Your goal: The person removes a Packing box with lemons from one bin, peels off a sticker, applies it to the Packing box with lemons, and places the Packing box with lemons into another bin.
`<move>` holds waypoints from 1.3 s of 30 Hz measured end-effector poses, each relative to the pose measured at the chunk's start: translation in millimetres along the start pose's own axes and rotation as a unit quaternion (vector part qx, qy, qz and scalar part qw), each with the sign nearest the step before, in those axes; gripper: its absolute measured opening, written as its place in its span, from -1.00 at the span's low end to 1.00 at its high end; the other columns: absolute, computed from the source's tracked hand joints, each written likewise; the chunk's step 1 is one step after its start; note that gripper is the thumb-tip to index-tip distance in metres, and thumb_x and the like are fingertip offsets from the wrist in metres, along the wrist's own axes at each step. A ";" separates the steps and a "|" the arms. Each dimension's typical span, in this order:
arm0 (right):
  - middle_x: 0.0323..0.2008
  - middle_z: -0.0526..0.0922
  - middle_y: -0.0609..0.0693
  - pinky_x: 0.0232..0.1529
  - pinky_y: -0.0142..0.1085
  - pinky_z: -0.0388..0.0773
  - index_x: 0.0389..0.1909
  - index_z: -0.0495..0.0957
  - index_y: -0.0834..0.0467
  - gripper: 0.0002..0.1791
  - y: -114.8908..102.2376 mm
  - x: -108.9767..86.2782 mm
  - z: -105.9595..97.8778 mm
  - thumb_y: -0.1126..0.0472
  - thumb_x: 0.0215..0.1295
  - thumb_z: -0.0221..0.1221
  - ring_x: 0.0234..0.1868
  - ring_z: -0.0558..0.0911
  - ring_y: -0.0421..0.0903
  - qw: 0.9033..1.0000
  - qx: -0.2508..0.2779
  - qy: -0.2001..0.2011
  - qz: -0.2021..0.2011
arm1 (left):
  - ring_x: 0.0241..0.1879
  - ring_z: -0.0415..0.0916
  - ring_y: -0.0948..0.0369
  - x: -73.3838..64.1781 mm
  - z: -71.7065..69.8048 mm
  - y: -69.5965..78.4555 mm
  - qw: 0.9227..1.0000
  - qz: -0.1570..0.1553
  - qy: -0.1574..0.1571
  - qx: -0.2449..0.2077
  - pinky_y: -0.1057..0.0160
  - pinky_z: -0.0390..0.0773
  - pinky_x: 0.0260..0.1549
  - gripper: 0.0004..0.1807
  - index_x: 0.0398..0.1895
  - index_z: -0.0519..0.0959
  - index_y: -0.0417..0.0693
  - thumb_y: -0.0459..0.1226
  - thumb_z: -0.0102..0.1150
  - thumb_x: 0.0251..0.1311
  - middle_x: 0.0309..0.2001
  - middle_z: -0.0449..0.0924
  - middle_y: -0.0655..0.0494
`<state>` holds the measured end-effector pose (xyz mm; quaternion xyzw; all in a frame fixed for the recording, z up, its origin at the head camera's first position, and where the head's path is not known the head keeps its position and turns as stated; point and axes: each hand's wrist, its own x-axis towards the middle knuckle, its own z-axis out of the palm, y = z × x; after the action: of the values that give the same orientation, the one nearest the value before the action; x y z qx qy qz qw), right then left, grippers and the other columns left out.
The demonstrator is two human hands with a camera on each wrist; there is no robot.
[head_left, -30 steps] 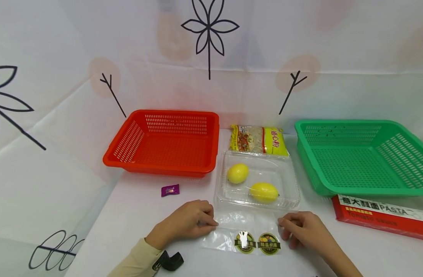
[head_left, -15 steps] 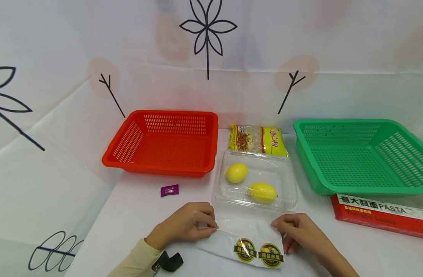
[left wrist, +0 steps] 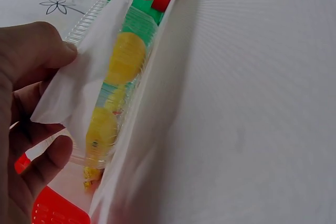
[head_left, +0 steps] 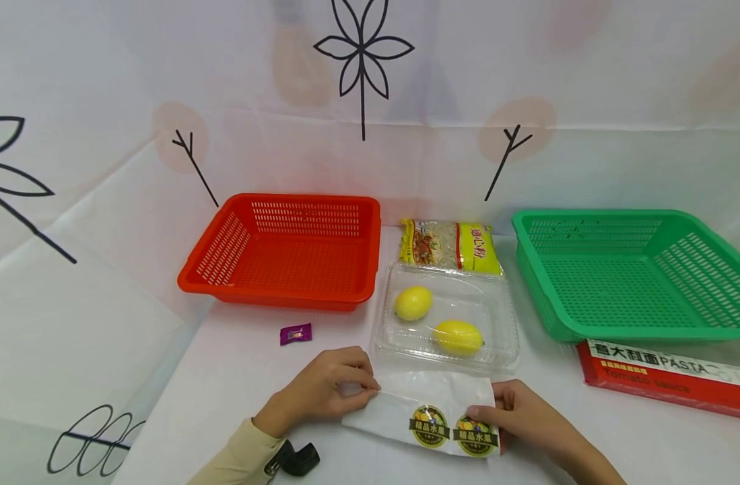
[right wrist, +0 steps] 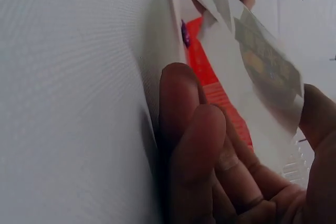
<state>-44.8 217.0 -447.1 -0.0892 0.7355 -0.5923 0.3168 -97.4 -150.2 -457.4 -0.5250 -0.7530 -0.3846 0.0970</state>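
The right hand (head_left: pixel 530 414) has moved from a top corner of the whitish, rectangular plastic bag (head_left: pixel 400 414) with round dark-green labels (head_left: pixel 429 426), now gripping its right edge; the left hand (head_left: pixel 327 387) pinches the opposite end, so both ends look controlled, well in from the white table's (head_left: pixel 236 384) left edge.

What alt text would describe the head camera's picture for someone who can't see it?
A person's left hand and right hand hold a thin white wrapper with two round labels at a white table. Beyond it, a clear container holds two lemons, with a red basket to its left and a green basket to its right.
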 end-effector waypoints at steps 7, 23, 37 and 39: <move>-0.27 0.78 0.12 -0.45 -0.41 0.53 0.01 0.64 0.41 -0.73 0.7 -1.4 0.1 0.26 0.52 0.19 -0.41 0.60 -0.26 0.998 0.002 -0.014 -0.058 | -0.27 0.48 0.31 1.9 -1.2 0.2 0.999 0.018 0.025 0.012 0.55 0.50 -0.22 -0.91 -0.30 0.80 0.01 -0.36 0.46 0.15 -0.27 0.57 0.20; -0.24 0.77 0.00 -0.33 -0.34 0.62 0.03 0.60 0.50 -0.73 -2.4 -4.5 7.3 0.36 0.50 0.19 -0.31 0.64 -0.23 0.985 -0.022 0.114 -0.127 | 0.03 0.52 0.12 2.4 1.4 -1.5 0.990 -0.097 0.104 -0.020 0.20 0.67 -0.08 -0.35 0.33 0.46 -0.26 -0.38 0.42 0.15 0.07 0.55 0.02; -0.18 0.79 0.05 -0.21 -0.30 0.69 0.07 0.59 0.48 -0.74 -4.3 -5.5 20.2 0.37 0.50 0.19 -0.20 0.73 -0.16 0.975 -0.005 0.175 -0.140 | -0.18 0.58 0.13 3.5 6.0 3.7 0.913 -0.282 0.138 -0.259 0.30 0.65 -0.09 -0.47 0.35 0.43 -0.34 -0.38 0.27 0.35 -0.09 0.58 -0.04; -0.18 0.79 0.05 -0.21 -0.30 0.69 0.07 0.60 0.46 -0.74 -3.8 -5.4 21.5 0.38 0.49 0.20 -0.20 0.74 -0.16 0.972 -0.005 0.186 -0.141 | -0.13 0.61 0.13 3.2 6.0 3.7 0.885 -0.303 0.128 -0.329 0.28 0.65 -0.04 -0.45 0.40 0.36 -0.35 -0.39 0.22 0.39 -0.03 0.59 -0.11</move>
<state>-29.2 201.1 -443.8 -0.0816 0.7642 -0.6338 0.0873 -94.0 -143.2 -458.0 -0.2193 -0.6868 -0.6846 -0.1073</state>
